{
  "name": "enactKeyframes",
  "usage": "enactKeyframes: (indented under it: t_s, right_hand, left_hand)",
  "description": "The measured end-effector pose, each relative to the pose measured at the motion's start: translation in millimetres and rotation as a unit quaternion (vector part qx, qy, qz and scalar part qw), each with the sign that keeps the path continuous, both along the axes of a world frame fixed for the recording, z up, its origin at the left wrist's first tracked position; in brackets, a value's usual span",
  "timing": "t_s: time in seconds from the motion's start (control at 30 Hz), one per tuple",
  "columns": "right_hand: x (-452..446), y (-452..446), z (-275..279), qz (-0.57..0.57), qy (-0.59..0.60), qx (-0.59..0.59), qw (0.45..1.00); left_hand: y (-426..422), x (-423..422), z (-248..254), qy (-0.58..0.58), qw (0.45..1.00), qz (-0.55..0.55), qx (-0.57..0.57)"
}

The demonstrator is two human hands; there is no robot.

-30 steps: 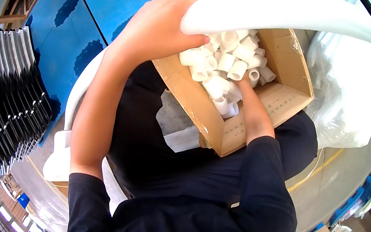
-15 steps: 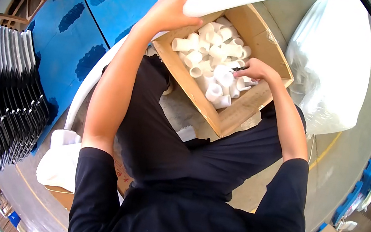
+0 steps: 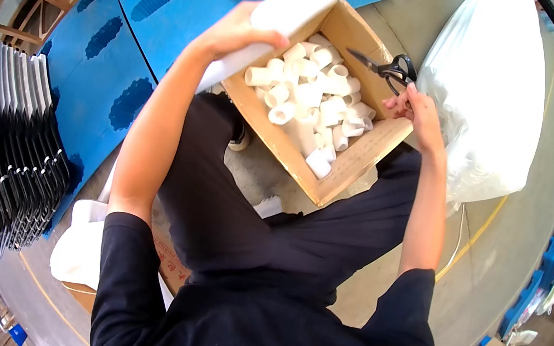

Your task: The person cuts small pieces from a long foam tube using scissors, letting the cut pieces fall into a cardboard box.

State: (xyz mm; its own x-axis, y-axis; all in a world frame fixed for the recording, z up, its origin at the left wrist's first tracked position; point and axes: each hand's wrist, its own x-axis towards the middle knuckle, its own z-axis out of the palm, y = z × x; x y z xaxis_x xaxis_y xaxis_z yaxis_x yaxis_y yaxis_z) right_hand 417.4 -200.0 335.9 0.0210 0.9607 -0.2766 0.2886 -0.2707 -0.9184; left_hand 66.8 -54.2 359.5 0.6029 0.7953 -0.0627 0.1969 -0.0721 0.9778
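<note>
Tube pieces (image 3: 310,99) in carton (image 3: 362,161), bag (image 3: 484,97) right

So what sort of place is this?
Probably a workshop or warehouse. A yellow line is marked on the floor, similar black-and-silver parts stand in a row, and a cardboard box holds many short white tube pieces.

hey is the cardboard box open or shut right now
Open: nothing covers the top of the cardboard box, and white tube pieces show heaped inside.
</note>
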Motion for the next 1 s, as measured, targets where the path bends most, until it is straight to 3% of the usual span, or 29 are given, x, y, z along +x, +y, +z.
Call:
enactKeyframes:
  t_s: [0.07, 0.1, 0.17, 0.23, 0.3, 0.43, 0.5, 0.57, 0.67, 0.77, 0.87, 0.9, 0.93, 0.97, 1.0]
  right_hand:
    - [-12, -3, 0, -0.006, 0.186, 0.096, 0.978]
    - [-25, -3, -5, -0.023, 0.202, 0.134, 0.970]
    - [-40, 5, -30, 0.006, 0.183, 0.185, 0.966]
    - [-61, 4, -36, 0.066, -0.016, 0.227, 0.971]
    - [-90, 1, -33, 0.047, 0.229, 0.138, 0.963]
    - [-93, 9, -41, 0.061, 0.234, 0.134, 0.961]
    - [-89, 13, -41, 0.055, 0.014, 0.207, 0.977]
    - [-87, 11, -45, 0.037, 0.049, 0.180, 0.982]
    - [-100, 12, -50, 0.089, 0.223, 0.062, 0.969]
    - [-106, 12, -47, 0.058, 0.251, -0.002, 0.966]
    - [-105, 16, -48, 0.044, 0.239, 0.014, 0.970]
    - [-107, 18, -49, 0.029, 0.229, 0.035, 0.972]
    - [-103, 23, -66, -0.020, 0.242, 0.054, 0.969]
    - [-96, 26, -46, -0.036, 0.161, -0.021, 0.986]
    - [-88, 31, -52, -0.114, 0.183, 0.000, 0.976]
  left_hand:
    - [8, 11, -12, -0.026, 0.991, -0.096, -0.089]
    - [2, 22, -11, -0.065, 0.981, -0.131, -0.127]
    - [-7, 39, -20, -0.147, 0.960, -0.149, -0.188]
    - [-16, 51, -25, -0.211, 0.935, -0.139, -0.250]
    - [-21, 59, -29, -0.255, 0.912, -0.134, -0.291]
    - [-24, 62, -29, -0.233, 0.933, -0.066, -0.265]
    - [-26, 63, -23, -0.108, 0.980, -0.024, -0.167]
    - [-28, 67, -30, -0.093, 0.987, -0.030, -0.126]
    - [-30, 71, -36, -0.064, 0.995, -0.065, -0.049]
    - [-34, 72, -31, -0.064, 0.991, -0.110, -0.042]
    - [-24, 68, -32, -0.066, 0.989, -0.112, -0.064]
    - [-15, 63, -30, -0.035, 0.981, -0.091, 0.169]
    - [-11, 51, -27, 0.014, 0.919, -0.068, 0.389]
    - [-9, 37, -10, 0.075, 0.925, -0.064, 0.368]
    - [-6, 20, 9, 0.143, 0.912, -0.054, 0.382]
